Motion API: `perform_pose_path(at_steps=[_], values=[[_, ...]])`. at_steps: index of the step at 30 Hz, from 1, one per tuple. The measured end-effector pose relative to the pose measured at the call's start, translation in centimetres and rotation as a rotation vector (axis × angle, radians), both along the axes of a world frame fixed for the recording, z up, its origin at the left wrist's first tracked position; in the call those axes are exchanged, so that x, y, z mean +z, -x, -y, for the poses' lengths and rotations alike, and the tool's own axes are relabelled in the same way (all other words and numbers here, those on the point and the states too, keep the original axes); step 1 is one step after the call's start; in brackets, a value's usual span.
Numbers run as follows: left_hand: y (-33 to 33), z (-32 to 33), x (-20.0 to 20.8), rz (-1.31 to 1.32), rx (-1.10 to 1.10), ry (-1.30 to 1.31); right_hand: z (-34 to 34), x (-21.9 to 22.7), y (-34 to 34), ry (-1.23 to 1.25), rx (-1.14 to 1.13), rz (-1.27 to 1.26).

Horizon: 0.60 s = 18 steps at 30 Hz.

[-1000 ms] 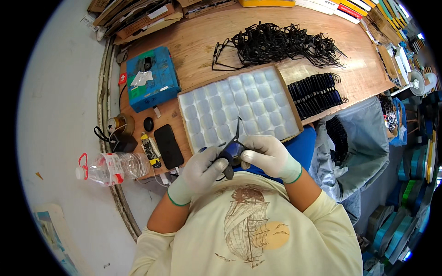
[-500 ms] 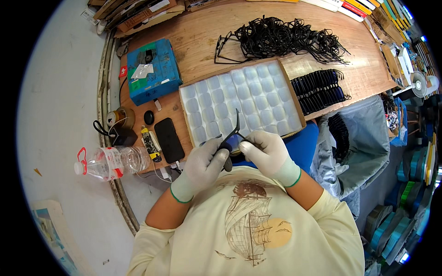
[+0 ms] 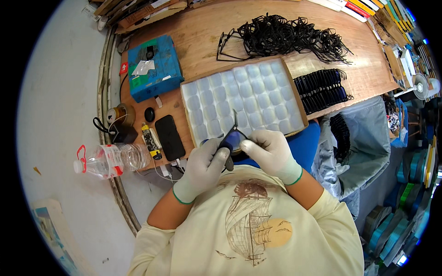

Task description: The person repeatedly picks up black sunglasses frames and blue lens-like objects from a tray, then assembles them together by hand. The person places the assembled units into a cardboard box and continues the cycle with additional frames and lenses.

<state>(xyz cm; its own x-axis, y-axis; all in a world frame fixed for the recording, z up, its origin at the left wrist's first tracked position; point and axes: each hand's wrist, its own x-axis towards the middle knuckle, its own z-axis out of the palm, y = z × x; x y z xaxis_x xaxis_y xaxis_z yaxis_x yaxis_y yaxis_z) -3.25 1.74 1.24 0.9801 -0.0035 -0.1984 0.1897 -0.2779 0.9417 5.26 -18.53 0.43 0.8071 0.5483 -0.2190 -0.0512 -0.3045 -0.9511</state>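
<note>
My left hand (image 3: 205,163), in a pale work glove, grips one side of a black pair of glasses (image 3: 235,127) with a bluish lens. The gloved right hand (image 3: 270,154) pinches the other side at the lens. The glasses are tilted, one temple pointing away from me over the near edge of the shallow cardboard box (image 3: 297,94). Clear lenses (image 3: 248,106) fill that box in rows. A dark rounded end shows below my left thumb; I cannot tell what it belongs to.
Tangled black glasses frames (image 3: 287,39) lie at the back, and stacked glasses (image 3: 320,92) to the right. On the left are a blue box (image 3: 154,76), a phone (image 3: 170,137), a yellow cutter (image 3: 151,140) and a plastic bottle (image 3: 108,161). A grey-lined bin (image 3: 368,138) stands right.
The glasses have turned in my hands, showing more of the bluish lens, and the raised temple has tipped. My right hand remains at the lens side.
</note>
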Motion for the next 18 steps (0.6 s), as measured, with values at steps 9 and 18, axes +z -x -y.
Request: perform_pose_path(at_steps=[9,18], values=[[-0.4,-0.2,0.5,0.031,0.008,0.1,-0.7,-1.4,1.2,-0.487,-0.073,-0.339],[0.0,-0.7,0.2,-0.12,-0.101,0.282,0.8,-0.5,0.0,-0.284,0.04,-0.291]])
